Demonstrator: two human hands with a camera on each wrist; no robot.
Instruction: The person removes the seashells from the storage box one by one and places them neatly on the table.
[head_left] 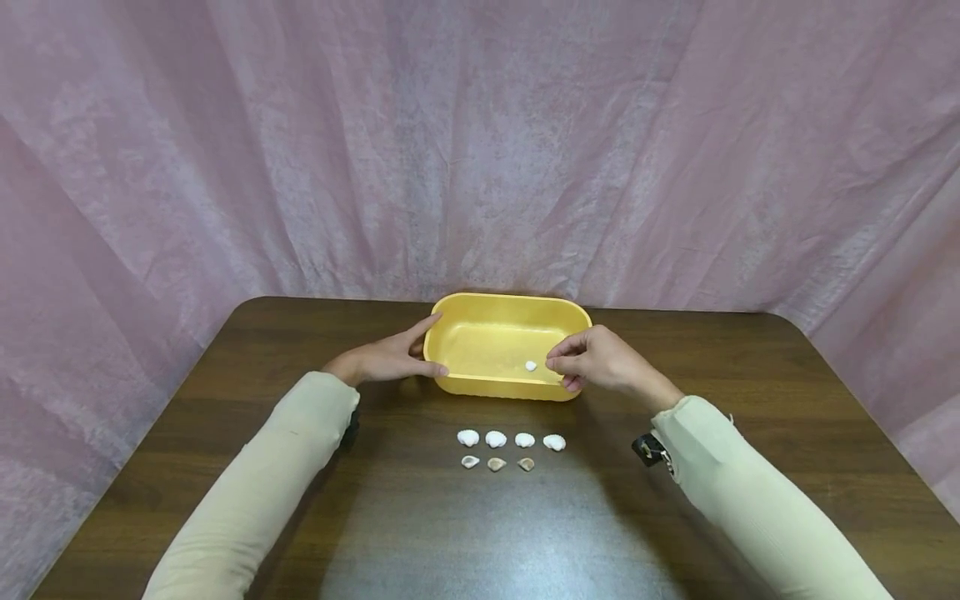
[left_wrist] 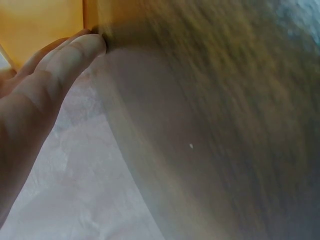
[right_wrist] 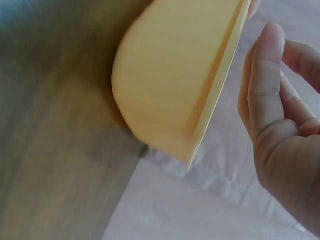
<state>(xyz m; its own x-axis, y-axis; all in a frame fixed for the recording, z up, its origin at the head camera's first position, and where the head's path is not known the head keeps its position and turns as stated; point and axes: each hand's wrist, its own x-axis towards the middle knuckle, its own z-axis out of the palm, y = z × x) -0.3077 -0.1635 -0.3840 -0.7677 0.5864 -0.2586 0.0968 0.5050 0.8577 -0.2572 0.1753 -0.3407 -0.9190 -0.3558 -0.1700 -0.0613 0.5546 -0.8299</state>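
My left hand (head_left: 390,354) grips the left end of a yellow plastic basin (head_left: 487,388). The thumb lies on the front rim and the index finger reaches along the rim's left end. In the left wrist view, fingers (left_wrist: 75,55) lie against the basin's outer side. Over the basin's right front corner hovers my right hand (head_left: 600,358), its fingers bent and fingertips close together. A small white seashell (head_left: 531,367) shows inside the basin, just left of those fingertips and apart from them. In the right wrist view no shell shows in the right hand (right_wrist: 280,105).
In front of the basin lie two rows of seashells: several white ribbed shells (head_left: 496,439) behind, and three smaller brownish ones (head_left: 497,464) nearer. The dark wooden table (head_left: 720,375) extends on both sides. A pink curtain (head_left: 480,150) hangs right behind its far edge.
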